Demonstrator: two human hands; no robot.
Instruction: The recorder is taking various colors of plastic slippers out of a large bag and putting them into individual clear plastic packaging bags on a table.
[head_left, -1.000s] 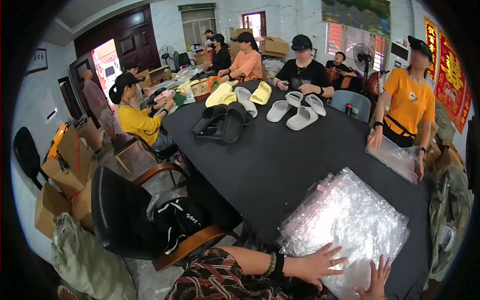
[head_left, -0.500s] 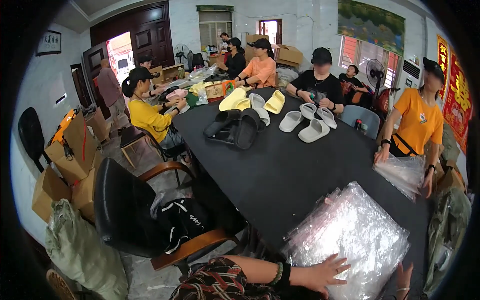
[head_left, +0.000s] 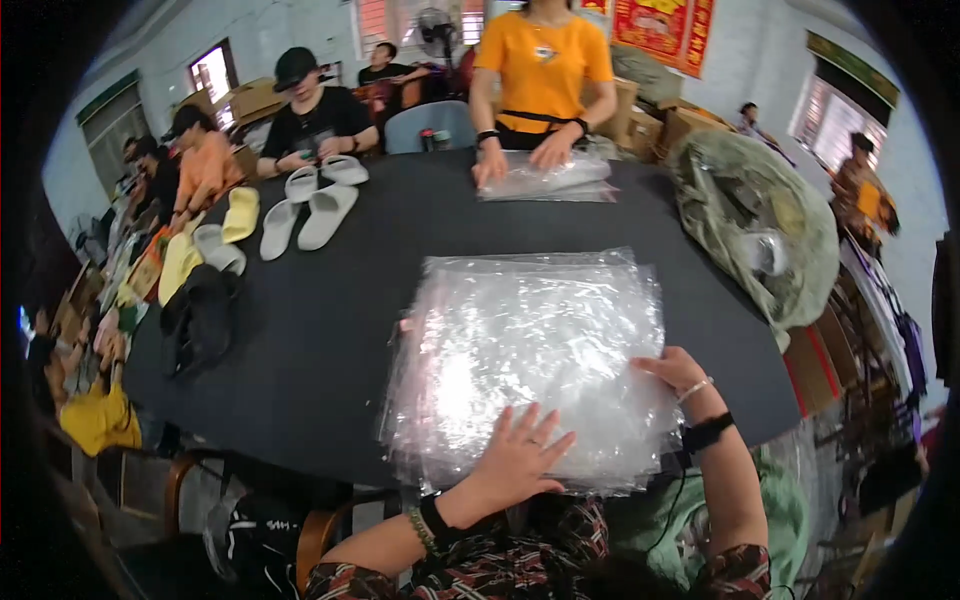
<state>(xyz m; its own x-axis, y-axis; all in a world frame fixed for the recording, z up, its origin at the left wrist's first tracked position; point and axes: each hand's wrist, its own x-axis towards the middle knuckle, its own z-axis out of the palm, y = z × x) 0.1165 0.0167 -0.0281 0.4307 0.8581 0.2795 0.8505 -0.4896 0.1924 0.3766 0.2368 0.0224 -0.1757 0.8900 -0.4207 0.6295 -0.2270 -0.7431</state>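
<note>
A thick stack of clear plastic bags [head_left: 540, 350] lies on the black table in front of me, its edges uneven and its top shiny. Flat on the stack's near part rests my left hand [head_left: 515, 465], fingers spread. My right hand [head_left: 678, 375] is at the stack's right edge, thumb over the top; its other fingers are partly hidden and seem closed round the edge of the bags. Across the table, a person in an orange shirt has both hands on a smaller pile of clear bags [head_left: 550, 178].
Grey slides [head_left: 327, 215], yellow slides [head_left: 240, 215] and black slides [head_left: 200, 315] sit on the black table [head_left: 330, 360] at the left. A large green sack [head_left: 815, 215] stands against the right edge. Behind the left side are chairs and several people working.
My view has swung right, toward the person in orange. My right hand has come up from the lower edge onto the stack's right side. My left hand remains spread on the bags.
</note>
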